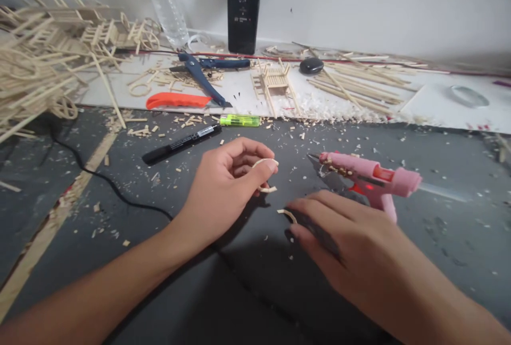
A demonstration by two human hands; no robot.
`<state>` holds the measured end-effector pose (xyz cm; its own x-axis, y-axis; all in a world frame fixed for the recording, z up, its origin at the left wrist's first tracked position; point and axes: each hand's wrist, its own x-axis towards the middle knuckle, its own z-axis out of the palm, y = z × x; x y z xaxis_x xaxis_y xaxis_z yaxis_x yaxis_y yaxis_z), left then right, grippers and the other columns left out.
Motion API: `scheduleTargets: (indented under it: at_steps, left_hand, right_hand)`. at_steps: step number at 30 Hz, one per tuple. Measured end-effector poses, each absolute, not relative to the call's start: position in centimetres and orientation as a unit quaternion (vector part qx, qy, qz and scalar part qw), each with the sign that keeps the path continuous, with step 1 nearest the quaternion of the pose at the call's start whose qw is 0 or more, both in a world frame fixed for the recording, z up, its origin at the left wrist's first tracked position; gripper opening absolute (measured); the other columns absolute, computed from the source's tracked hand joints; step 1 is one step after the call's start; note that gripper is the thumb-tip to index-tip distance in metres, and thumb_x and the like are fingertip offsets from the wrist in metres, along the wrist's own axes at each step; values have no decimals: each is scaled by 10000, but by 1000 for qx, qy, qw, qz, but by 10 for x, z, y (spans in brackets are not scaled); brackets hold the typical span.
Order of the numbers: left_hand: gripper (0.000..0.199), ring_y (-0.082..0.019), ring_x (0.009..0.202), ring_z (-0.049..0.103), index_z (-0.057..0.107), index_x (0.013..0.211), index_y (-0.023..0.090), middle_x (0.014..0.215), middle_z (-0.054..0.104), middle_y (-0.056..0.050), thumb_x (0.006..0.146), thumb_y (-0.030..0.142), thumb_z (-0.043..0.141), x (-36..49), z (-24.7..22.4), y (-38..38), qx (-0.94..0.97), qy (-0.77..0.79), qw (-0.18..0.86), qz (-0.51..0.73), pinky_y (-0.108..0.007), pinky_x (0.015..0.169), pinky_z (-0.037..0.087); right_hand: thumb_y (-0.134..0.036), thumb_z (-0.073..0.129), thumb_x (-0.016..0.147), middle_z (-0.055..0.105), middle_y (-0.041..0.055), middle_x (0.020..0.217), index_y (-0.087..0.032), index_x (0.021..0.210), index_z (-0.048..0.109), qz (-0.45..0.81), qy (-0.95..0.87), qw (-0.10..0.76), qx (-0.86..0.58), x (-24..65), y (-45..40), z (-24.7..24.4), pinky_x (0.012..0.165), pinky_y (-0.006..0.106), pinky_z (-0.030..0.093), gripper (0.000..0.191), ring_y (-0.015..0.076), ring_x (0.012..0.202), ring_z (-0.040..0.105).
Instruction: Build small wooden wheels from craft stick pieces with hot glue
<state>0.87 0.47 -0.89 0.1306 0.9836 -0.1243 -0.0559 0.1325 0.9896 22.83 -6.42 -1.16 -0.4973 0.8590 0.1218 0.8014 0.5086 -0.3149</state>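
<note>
My left hand (235, 174) pinches a thin, pale curved strip of wood (268, 190) between thumb and fingers. Its two ends poke out past the fingertips, and the rest is hidden by the hand. Just to the right and nearer to me, my right hand (339, 233) has thumb and index fingertip closed on a smaller curved wooden piece (287, 213), low over the dark table. The two pieces are apart. Beyond my right hand lies a pink hot glue gun (367, 172) on its side, its red light lit and a clear glue stick out of its back.
A black marker (181, 144), yellow-green lighter (239, 120), orange cutter (178, 100) and blue-handled pliers (205, 80) lie ahead. A small stick model (275, 83) stands on the white board. Wooden constructions (43, 57) pile up left; a bottle (165, 9) stands behind. A black cable (115, 188) crosses the table.
</note>
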Motion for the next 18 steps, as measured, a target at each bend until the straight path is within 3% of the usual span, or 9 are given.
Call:
scheduleTargets:
  at_steps: [4, 7, 11, 14, 18]
  left_hand:
    - [87, -44, 575, 644, 684, 832, 162, 672, 667, 58, 830, 202, 760, 8, -6, 5, 493, 474, 569, 457, -94, 562, 541]
    - [77, -48, 589, 667, 681, 833, 170, 667, 667, 63, 833, 196, 753, 8, -6, 4, 501, 468, 570, 453, -97, 593, 543]
    - [67, -67, 632, 675, 675, 851, 189, 690, 674, 55, 847, 213, 738, 8, -7, 2, 503, 466, 574, 447, -126, 629, 548]
    - [61, -61, 632, 655, 669, 828, 201, 700, 669, 59, 839, 181, 726, 8, -6, -2, 502, 468, 574, 447, -124, 619, 521]
    - [93, -47, 631, 634, 661, 803, 203, 706, 658, 64, 820, 122, 704, 8, -5, -7, 493, 452, 599, 440, -109, 606, 499]
  right_hand:
    - [-114, 533, 973, 691, 61, 897, -194, 968, 710, 117, -871, 103, -466, 197, -41, -14, 670, 360, 466, 194, 225, 824, 667]
    - [-104, 545, 940, 637, 50, 757, -187, 780, 668, 123, -871, 100, -464, 195, -34, -18, 589, 342, 390, 218, 205, 694, 605]
    - [-82, 615, 817, 629, -4, 629, -202, 687, 635, 158, -844, 126, -497, 194, -25, -12, 522, 284, 380, 178, 144, 562, 570]
    - [-109, 643, 763, 623, -30, 559, -214, 652, 640, 304, -739, 201, -566, 193, -23, -3, 438, 243, 347, 153, 113, 478, 546]
    - [-274, 761, 810, 667, -3, 663, -244, 727, 687, 536, -529, 356, -554, 196, -31, -8, 501, 242, 429, 115, 135, 586, 588]
